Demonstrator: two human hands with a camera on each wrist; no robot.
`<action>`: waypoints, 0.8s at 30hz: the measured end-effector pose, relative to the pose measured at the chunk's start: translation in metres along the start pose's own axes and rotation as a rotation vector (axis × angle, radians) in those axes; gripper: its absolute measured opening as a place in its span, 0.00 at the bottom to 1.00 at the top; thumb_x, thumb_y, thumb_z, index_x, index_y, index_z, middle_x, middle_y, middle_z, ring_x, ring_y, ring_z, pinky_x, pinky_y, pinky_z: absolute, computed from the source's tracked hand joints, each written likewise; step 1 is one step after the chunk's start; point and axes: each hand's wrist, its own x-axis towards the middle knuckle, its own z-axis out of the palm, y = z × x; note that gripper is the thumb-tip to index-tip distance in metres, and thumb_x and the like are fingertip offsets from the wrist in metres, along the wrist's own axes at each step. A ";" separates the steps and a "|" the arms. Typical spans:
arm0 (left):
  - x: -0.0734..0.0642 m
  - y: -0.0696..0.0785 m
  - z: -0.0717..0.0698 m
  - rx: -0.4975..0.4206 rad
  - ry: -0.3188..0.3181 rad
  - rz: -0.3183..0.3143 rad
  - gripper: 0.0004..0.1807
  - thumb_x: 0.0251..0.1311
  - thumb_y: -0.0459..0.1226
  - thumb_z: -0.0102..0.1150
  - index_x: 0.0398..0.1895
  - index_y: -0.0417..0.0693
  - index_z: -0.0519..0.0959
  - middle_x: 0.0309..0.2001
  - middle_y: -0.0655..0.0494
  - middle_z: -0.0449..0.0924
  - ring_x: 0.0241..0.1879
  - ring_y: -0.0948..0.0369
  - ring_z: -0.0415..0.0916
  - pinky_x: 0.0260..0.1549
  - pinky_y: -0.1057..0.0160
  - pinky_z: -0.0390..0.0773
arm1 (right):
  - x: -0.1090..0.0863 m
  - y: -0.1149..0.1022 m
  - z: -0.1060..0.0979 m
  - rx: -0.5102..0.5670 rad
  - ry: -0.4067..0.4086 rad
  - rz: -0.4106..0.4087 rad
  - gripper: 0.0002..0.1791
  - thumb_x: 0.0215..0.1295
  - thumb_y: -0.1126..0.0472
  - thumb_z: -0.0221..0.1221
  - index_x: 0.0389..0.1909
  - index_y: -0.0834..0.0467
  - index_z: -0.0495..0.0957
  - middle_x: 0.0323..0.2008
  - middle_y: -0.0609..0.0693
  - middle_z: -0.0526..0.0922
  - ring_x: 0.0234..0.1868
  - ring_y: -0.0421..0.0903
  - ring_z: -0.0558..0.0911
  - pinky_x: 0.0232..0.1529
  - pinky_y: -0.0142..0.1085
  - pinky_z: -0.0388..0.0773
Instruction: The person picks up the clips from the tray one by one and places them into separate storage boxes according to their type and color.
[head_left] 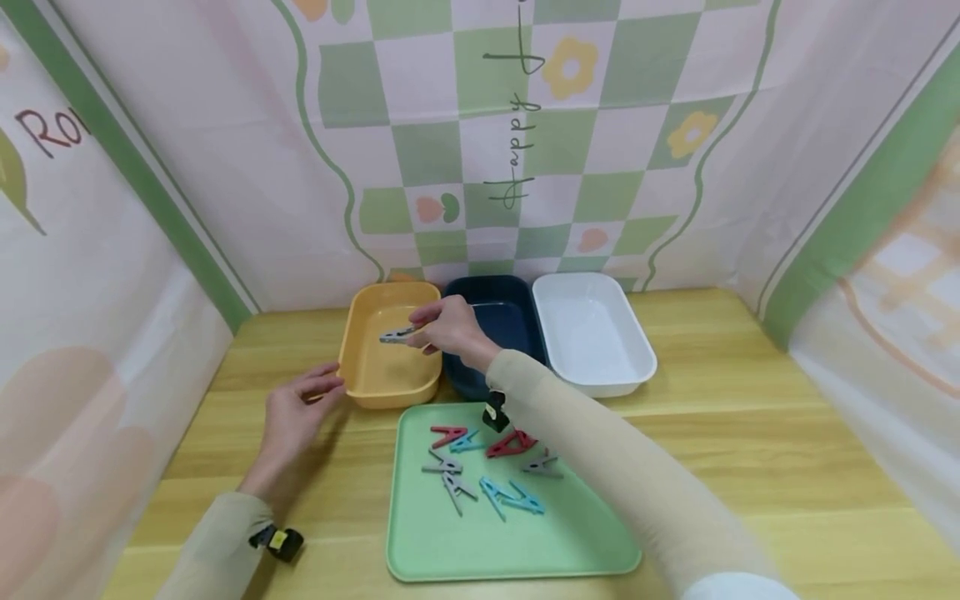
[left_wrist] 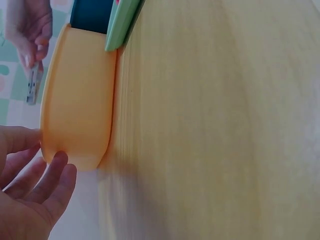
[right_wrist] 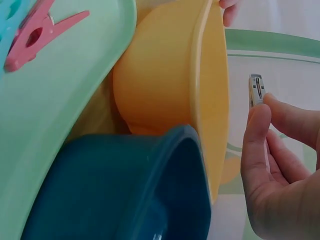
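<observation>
Head view: over the yellow bin (head_left: 390, 400), the right hand (head_left: 450, 327) has its grip pinched on a gray clothespin (head_left: 397, 336); placing it there seems the step in hand. Left-wrist view: the left hand (left_wrist: 22, 197), fingers apart, touches the yellow bin's corner, perhaps steadying it. Right-wrist view: the gray clothespin is clear of the yellow bin's rim; the next move likely calls for lowering, then release.

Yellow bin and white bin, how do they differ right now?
The yellow bin is at the row's left end, the white bin at the right. The left hand touches the yellow bin, and the right hand holds a gray clothespin over it; neither hand touches the white bin. Both are open-topped with rounded corners.
</observation>
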 end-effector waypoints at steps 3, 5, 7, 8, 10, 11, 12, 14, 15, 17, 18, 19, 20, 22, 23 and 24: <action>0.000 0.001 0.000 -0.004 0.001 0.007 0.08 0.68 0.28 0.69 0.47 0.33 0.88 0.61 0.43 0.84 0.60 0.49 0.80 0.45 0.77 0.81 | 0.004 0.002 0.006 0.013 0.005 0.005 0.17 0.57 0.74 0.76 0.48 0.68 0.87 0.38 0.55 0.88 0.30 0.47 0.88 0.33 0.38 0.89; 0.000 0.001 0.000 -0.002 0.000 0.010 0.08 0.68 0.28 0.69 0.47 0.33 0.88 0.61 0.44 0.84 0.60 0.49 0.80 0.45 0.77 0.81 | 0.006 0.003 0.010 0.018 0.008 0.006 0.17 0.57 0.74 0.76 0.49 0.68 0.87 0.38 0.55 0.88 0.30 0.47 0.88 0.32 0.38 0.89; 0.000 0.001 -0.001 -0.004 -0.002 0.006 0.08 0.68 0.28 0.69 0.47 0.33 0.88 0.61 0.44 0.83 0.61 0.49 0.80 0.45 0.77 0.81 | 0.008 0.004 0.013 0.021 0.007 0.008 0.17 0.57 0.74 0.76 0.48 0.68 0.87 0.38 0.55 0.87 0.30 0.47 0.88 0.32 0.38 0.89; -0.001 0.001 -0.001 -0.002 -0.003 0.001 0.09 0.68 0.29 0.69 0.48 0.33 0.88 0.62 0.44 0.83 0.61 0.49 0.80 0.45 0.77 0.81 | 0.008 0.004 0.015 0.018 0.007 0.012 0.17 0.57 0.74 0.76 0.48 0.67 0.88 0.38 0.55 0.87 0.30 0.47 0.88 0.31 0.37 0.89; -0.001 0.001 -0.002 0.003 -0.007 -0.010 0.09 0.69 0.29 0.69 0.48 0.33 0.88 0.62 0.44 0.83 0.61 0.49 0.79 0.46 0.78 0.80 | 0.010 0.004 0.019 0.012 0.008 0.019 0.17 0.57 0.74 0.76 0.48 0.67 0.88 0.38 0.55 0.87 0.29 0.47 0.88 0.31 0.37 0.89; -0.001 0.000 -0.002 0.003 -0.008 -0.016 0.09 0.69 0.29 0.69 0.48 0.33 0.88 0.63 0.44 0.83 0.62 0.49 0.79 0.46 0.78 0.80 | 0.011 0.004 0.020 0.007 0.010 0.022 0.16 0.57 0.74 0.76 0.47 0.67 0.88 0.37 0.55 0.87 0.29 0.46 0.87 0.31 0.37 0.89; -0.002 0.000 -0.002 0.007 -0.010 -0.022 0.09 0.69 0.30 0.68 0.49 0.34 0.88 0.63 0.44 0.82 0.62 0.48 0.79 0.46 0.78 0.80 | 0.011 0.004 0.022 0.002 0.011 0.024 0.16 0.57 0.74 0.76 0.47 0.67 0.88 0.37 0.54 0.87 0.29 0.46 0.87 0.31 0.37 0.89; -0.002 0.000 -0.003 0.014 -0.011 -0.027 0.09 0.70 0.30 0.68 0.49 0.35 0.88 0.63 0.44 0.82 0.62 0.48 0.79 0.46 0.79 0.79 | 0.012 0.003 0.024 -0.013 0.017 0.027 0.16 0.57 0.74 0.76 0.46 0.66 0.88 0.36 0.54 0.87 0.28 0.46 0.87 0.31 0.37 0.89; -0.002 0.000 -0.003 0.016 -0.011 -0.029 0.09 0.70 0.30 0.68 0.49 0.35 0.88 0.63 0.45 0.82 0.62 0.48 0.79 0.46 0.79 0.79 | 0.013 0.003 0.026 -0.021 0.021 0.029 0.16 0.57 0.74 0.76 0.46 0.66 0.88 0.36 0.54 0.87 0.28 0.46 0.87 0.31 0.37 0.89; -0.002 0.000 -0.003 0.017 -0.011 -0.026 0.09 0.70 0.30 0.68 0.49 0.35 0.88 0.63 0.44 0.82 0.62 0.48 0.79 0.46 0.79 0.79 | 0.015 0.002 0.028 -0.040 0.026 0.034 0.16 0.57 0.74 0.76 0.46 0.65 0.88 0.35 0.54 0.86 0.27 0.45 0.87 0.30 0.36 0.88; -0.002 0.000 -0.003 0.016 -0.012 -0.026 0.09 0.70 0.30 0.68 0.49 0.35 0.88 0.63 0.44 0.82 0.62 0.48 0.79 0.46 0.79 0.79 | 0.017 0.002 0.029 -0.052 0.029 0.040 0.16 0.57 0.73 0.76 0.46 0.65 0.88 0.35 0.54 0.86 0.27 0.45 0.86 0.29 0.35 0.88; -0.002 0.000 -0.003 0.012 -0.012 -0.025 0.09 0.69 0.30 0.68 0.49 0.35 0.88 0.63 0.44 0.82 0.62 0.48 0.79 0.46 0.79 0.79 | 0.018 0.002 0.030 -0.066 0.033 0.047 0.16 0.57 0.73 0.76 0.46 0.65 0.88 0.35 0.53 0.86 0.27 0.45 0.86 0.29 0.35 0.88; -0.002 0.000 -0.003 0.011 -0.013 -0.025 0.09 0.69 0.30 0.69 0.49 0.35 0.88 0.63 0.44 0.82 0.62 0.48 0.79 0.46 0.79 0.79 | 0.020 0.002 0.031 -0.079 0.036 0.055 0.15 0.57 0.73 0.76 0.46 0.65 0.88 0.35 0.53 0.86 0.27 0.45 0.86 0.28 0.34 0.87; -0.002 0.000 -0.002 0.009 -0.015 -0.027 0.09 0.69 0.30 0.69 0.49 0.34 0.88 0.63 0.44 0.82 0.62 0.49 0.79 0.46 0.79 0.80 | 0.023 0.003 0.034 -0.103 0.041 0.071 0.16 0.57 0.72 0.76 0.46 0.64 0.88 0.35 0.53 0.87 0.27 0.45 0.86 0.28 0.33 0.87; -0.002 0.000 -0.002 0.008 -0.016 -0.028 0.09 0.69 0.30 0.69 0.49 0.34 0.88 0.63 0.44 0.82 0.62 0.49 0.79 0.46 0.78 0.80 | 0.024 0.003 0.035 -0.114 0.043 0.078 0.16 0.57 0.72 0.76 0.47 0.64 0.88 0.36 0.53 0.87 0.26 0.45 0.86 0.27 0.33 0.87; -0.001 0.000 -0.002 0.008 -0.018 -0.030 0.09 0.69 0.30 0.68 0.49 0.34 0.88 0.63 0.44 0.82 0.62 0.48 0.79 0.46 0.78 0.80 | 0.026 0.003 0.036 -0.122 0.044 0.084 0.16 0.58 0.72 0.76 0.47 0.64 0.88 0.36 0.53 0.87 0.26 0.45 0.86 0.27 0.33 0.87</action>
